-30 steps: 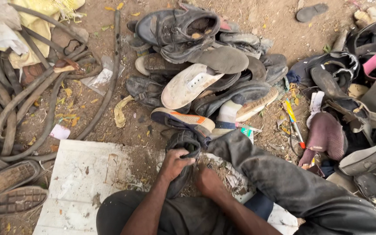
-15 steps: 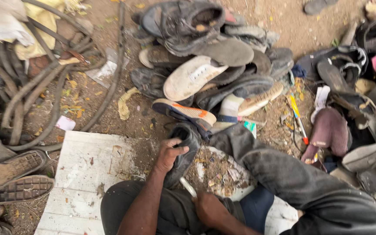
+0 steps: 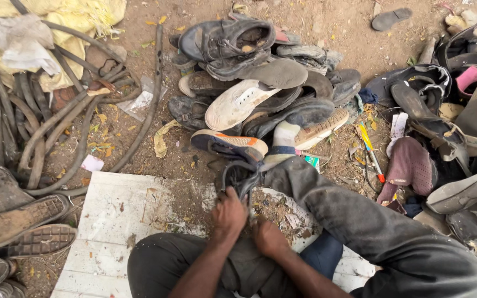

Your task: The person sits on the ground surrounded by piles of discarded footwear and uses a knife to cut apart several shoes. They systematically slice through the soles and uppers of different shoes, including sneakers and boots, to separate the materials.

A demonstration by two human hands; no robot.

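Dusty dark trousers, bare forearms

I see open room on the white board to my left; ahead, the shoe pile blocks passage, hoses crowd far left.

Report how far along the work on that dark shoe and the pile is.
Done: nothing can be told as finished. In hand: the left hand grips the dark shoe over the white board, and the right hand holds its lower end. Left: the heap of worn shoes lies on the dirt ahead.
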